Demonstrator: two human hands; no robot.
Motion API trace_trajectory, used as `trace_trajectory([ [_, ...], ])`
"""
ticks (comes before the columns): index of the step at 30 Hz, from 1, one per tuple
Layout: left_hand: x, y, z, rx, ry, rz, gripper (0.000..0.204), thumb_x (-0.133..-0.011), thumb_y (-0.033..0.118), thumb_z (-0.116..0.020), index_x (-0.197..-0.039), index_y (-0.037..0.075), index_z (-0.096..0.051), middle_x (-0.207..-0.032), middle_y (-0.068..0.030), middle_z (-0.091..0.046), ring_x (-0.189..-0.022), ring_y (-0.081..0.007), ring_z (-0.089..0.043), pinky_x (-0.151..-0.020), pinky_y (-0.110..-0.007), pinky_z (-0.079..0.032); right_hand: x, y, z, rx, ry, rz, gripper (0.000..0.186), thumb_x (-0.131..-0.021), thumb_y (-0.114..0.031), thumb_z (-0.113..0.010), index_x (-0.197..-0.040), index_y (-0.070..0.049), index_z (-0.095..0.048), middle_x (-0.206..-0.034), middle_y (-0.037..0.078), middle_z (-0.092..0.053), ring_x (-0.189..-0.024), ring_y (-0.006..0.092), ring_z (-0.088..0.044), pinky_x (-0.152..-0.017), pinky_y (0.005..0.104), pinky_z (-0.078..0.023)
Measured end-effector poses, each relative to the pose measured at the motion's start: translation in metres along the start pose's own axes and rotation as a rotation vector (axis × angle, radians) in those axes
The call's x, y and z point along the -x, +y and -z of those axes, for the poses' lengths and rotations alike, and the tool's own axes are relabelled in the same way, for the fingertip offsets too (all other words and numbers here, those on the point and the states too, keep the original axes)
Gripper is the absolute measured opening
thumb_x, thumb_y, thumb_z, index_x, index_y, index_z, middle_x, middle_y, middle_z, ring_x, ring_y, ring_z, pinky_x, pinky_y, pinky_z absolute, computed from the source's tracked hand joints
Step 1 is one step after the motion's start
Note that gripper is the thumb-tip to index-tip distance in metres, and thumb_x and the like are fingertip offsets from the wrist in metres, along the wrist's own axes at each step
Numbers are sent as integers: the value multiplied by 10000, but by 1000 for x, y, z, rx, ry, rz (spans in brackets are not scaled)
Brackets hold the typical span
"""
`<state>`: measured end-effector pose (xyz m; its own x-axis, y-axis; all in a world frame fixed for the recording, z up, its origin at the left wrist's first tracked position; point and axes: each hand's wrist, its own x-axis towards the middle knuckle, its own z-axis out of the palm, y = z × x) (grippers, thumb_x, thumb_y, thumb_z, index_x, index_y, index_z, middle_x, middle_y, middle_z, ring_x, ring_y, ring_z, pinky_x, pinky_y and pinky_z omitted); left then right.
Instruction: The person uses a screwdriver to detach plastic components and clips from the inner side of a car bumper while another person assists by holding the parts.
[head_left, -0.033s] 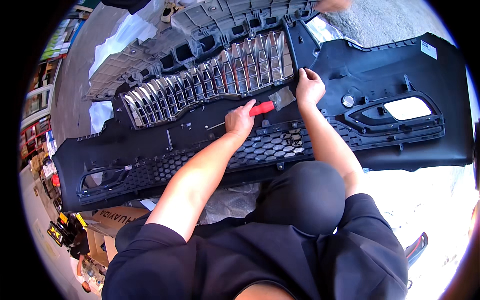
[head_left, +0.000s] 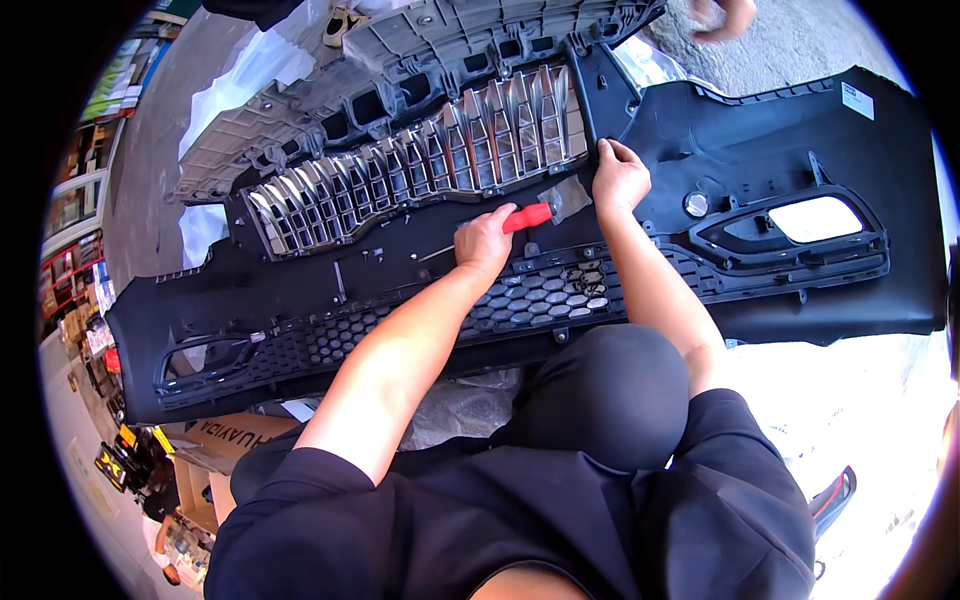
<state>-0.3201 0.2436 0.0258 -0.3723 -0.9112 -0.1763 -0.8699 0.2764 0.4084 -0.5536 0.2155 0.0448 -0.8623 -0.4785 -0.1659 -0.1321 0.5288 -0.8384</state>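
Observation:
A black car bumper cover (head_left: 760, 125) lies with its inner side up in front of me, with a chrome slatted grille (head_left: 430, 150) in its opening. My left hand (head_left: 485, 243) is closed round a screwdriver with a red handle (head_left: 528, 217); its thin shaft sticks out to the left, low over the bumper. Close to the grille's right lower corner, my right hand (head_left: 621, 180) has thumb and fingers pinched together at the bumper's edge. Whatever is between those fingertips is too small to make out. Between my hands rests a small clear plastic bag (head_left: 570, 198).
Beyond the grille lies a grey ribbed plastic part (head_left: 290, 125). Another person's hand (head_left: 727, 18) shows at the top right. Small loose fasteners (head_left: 372, 254) lie on the bumper left of the screwdriver. An open cardboard box (head_left: 195, 490) stands at the lower left.
My left hand and the screwdriver have shifted slightly right. The other person's hand has moved right and farther into view. My right hand stays at the same spot.

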Motion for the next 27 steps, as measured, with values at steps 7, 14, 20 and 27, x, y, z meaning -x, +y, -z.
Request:
trace_trajectory([
  [7,-15,-5,0,13,-65,-61,244,-861,124,-717,-1103,145,-697,-958,-122,-737,-896,-371,-714,-768,-497,-565,-7,15,7,66,-14,203,230,-903,-266,-779,-962,-44,-793,-906,142,-765,-836,284,-743,-812,372,-575],
  [14,-15,-27,-1,59,-60,-183,191,-882,108,-697,-1063,74,-644,-987,-159,-714,-909,-410,-696,-789,-518,-568,-12,27,15,-323,-92,-119,147,-991,-117,-693,-1013,17,-749,-846,47,-755,-754,104,-731,-707,258,-585],
  [20,-21,-21,14,254,-11,2,125,-943,121,-697,-1018,26,-672,-851,-163,-733,-709,-328,-717,-662,-444,-555,-6,33,22,-390,-146,-152,157,-989,-107,-685,-1035,35,-735,-865,81,-759,-790,130,-749,-719,269,-595],
  [27,-33,-12,34,515,-308,301,172,-935,151,-761,-990,-3,-707,-817,-62,-739,-547,-97,-628,-486,-272,-481,-1,31,28,-322,-214,-175,172,-983,-114,-685,-1055,32,-741,-896,96,-772,-806,145,-756,-745,284,-609],
])
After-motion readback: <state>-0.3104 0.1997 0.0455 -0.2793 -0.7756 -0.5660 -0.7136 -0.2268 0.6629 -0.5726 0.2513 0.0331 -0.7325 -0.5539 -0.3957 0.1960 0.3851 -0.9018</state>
